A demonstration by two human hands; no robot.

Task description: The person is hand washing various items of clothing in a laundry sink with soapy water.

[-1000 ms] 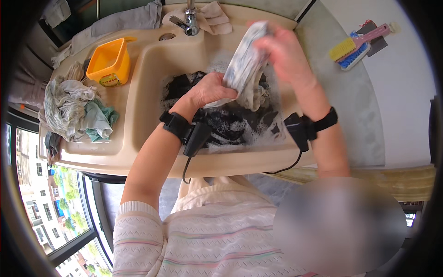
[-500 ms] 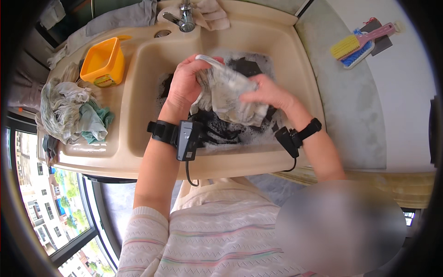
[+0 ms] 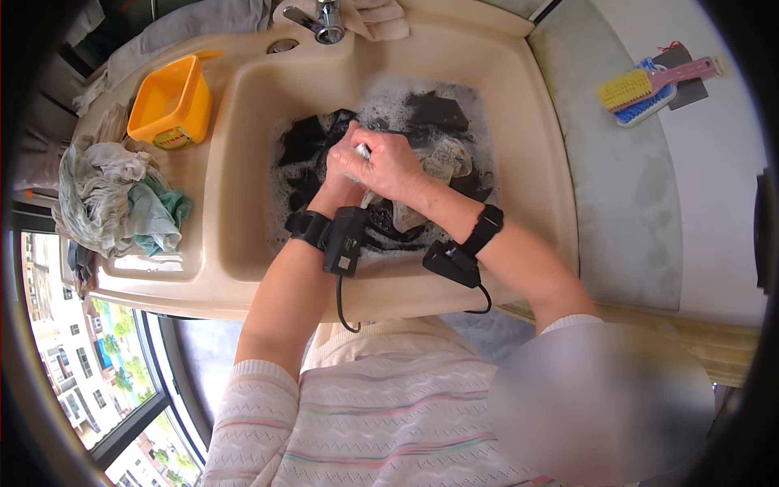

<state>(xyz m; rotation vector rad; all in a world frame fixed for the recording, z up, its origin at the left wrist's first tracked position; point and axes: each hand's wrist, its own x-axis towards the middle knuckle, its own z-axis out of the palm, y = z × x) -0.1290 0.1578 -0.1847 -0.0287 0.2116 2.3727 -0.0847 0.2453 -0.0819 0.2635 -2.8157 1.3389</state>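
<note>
Above the soapy water of a beige sink, my two hands are pressed together on a wet, pale grey-white patterned cloth. My left hand is closed around a bunched part of it, mostly behind the other hand. Over it, my right hand wraps its fingers round the same bunch, and a bit of white cloth shows between them. The rest of the cloth trails to the right and below, down to the water. Dark cloth lies soaking among suds around and beneath my hands.
A chrome faucet stands at the sink's back. On the left ledge are an orange-yellow tub and a heap of pale and green cloths. A pink-handled brush rests on a blue brush at right. Grey cloth drapes the back edge.
The cloth was held up and spread between my hands. My right hand has moved left onto my left hand, and the cloth is now bunched in both and lower.
</note>
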